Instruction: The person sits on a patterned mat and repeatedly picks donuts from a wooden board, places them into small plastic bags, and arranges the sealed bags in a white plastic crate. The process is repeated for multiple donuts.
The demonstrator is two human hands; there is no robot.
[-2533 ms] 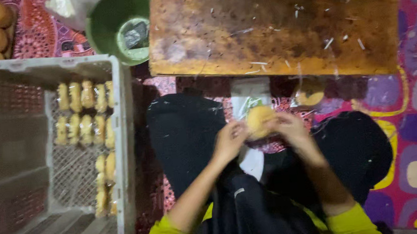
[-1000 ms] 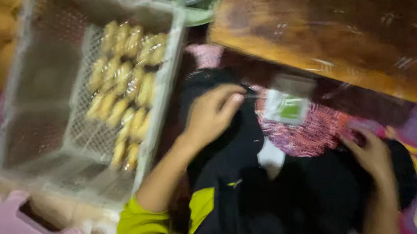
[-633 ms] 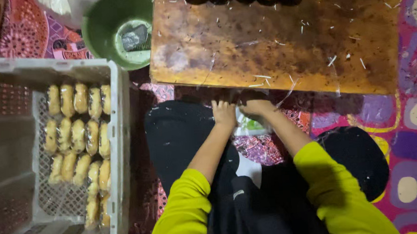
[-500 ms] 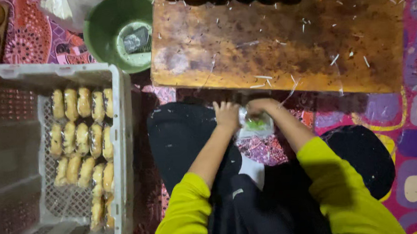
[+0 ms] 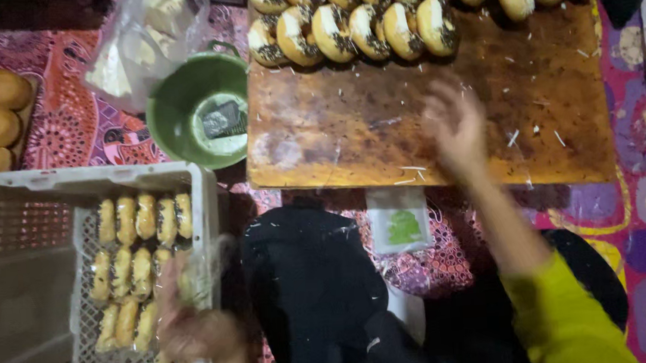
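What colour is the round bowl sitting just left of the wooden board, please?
The bowl is green, seen in the head view, beside the wooden board.

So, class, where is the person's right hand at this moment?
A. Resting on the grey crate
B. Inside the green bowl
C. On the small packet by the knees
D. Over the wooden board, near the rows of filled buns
D: the right hand hangs open over the wooden board, just below the filled buns.

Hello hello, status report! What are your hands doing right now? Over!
Left hand over the grey crate, holding a wrapped bun. Right hand open, above the wooden board, near the filled buns. Nothing blocking.
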